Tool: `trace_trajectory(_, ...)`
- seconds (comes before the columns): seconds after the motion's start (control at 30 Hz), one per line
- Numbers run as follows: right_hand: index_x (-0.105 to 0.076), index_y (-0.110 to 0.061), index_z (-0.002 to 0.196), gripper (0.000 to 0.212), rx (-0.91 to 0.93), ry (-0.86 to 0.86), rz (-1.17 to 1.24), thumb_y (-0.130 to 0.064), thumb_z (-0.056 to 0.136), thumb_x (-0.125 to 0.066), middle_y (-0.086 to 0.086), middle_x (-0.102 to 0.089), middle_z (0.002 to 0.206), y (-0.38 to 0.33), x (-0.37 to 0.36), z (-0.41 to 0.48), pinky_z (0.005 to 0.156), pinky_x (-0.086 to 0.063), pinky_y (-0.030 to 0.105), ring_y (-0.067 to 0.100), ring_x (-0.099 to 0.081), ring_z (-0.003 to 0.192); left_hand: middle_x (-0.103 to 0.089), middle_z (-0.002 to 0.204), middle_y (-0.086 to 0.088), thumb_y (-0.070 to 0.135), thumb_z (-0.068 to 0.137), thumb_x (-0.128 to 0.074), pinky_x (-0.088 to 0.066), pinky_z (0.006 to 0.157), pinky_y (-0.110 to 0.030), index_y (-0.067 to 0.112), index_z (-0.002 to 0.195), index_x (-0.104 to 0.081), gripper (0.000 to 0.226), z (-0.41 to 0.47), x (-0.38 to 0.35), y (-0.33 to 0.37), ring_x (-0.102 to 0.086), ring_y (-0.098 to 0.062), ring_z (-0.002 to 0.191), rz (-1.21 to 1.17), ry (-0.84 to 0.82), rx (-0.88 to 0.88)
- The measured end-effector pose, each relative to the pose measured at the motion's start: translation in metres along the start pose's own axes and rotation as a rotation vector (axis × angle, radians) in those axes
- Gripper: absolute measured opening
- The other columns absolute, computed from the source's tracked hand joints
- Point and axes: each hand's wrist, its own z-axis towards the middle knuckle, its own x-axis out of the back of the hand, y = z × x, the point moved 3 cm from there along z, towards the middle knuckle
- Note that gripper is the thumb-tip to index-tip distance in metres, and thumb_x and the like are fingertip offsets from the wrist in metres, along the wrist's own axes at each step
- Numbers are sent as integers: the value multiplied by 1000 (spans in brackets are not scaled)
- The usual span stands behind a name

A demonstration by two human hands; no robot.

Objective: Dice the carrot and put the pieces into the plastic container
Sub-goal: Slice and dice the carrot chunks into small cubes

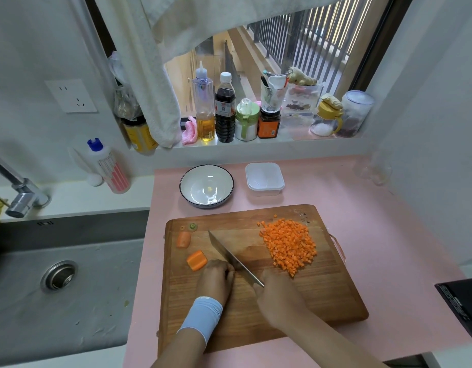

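Our hands sit over the cutting board. The knife runs forward-left from our right hand, blade just right of our left hand. One carrot chunk is just left of the left hand, a second chunk beyond it. The diced pile lies ahead-right of the right hand. The bowl and, to its right, the plastic container are behind the board. The sink is far left.

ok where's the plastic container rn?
Head view, upper middle: the plastic container sits on the pink mat just beyond the cutting board, right of the bowl.
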Motion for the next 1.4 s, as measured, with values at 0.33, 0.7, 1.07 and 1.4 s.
trace_trajectory(0.33,-48,-25,90,17,-15,-21,23,-38,102,-48,-5,-58,88,-6,-2,4,66,-39,32,22,-59,86,-59,73,3,13,83,-68,-50,67,-36,25,72,-45,29,-1,4,-1,-56,-16,67,-116,4,131)
trace_trajectory(0.7,-49,-23,95,16,-31,-44,-11,-38,102,-47,2,-66,102,-4,-5,4,70,-39,32,25,-63,98,-62,71,2,8,82,-65,-51,67,-36,25,64,-48,29,-1,5,-2,-58,-16,65,-117,10,115)
trace_trajectory(1.07,-54,-26,96,18,-56,33,85,-43,102,-51,-6,-62,90,32,28,15,66,-42,32,17,-59,83,-63,86,7,18,88,-59,-44,72,-22,21,86,-64,6,21,-1,28,-56,-11,80,-18,-61,60)
trace_trajectory(1.4,-56,-28,94,16,-18,255,-97,-42,100,-50,-5,-66,87,74,84,27,68,-51,35,18,-60,79,-71,87,5,15,87,-56,-49,80,-22,24,84,-71,18,60,-23,87,-64,-16,85,-264,-142,259)
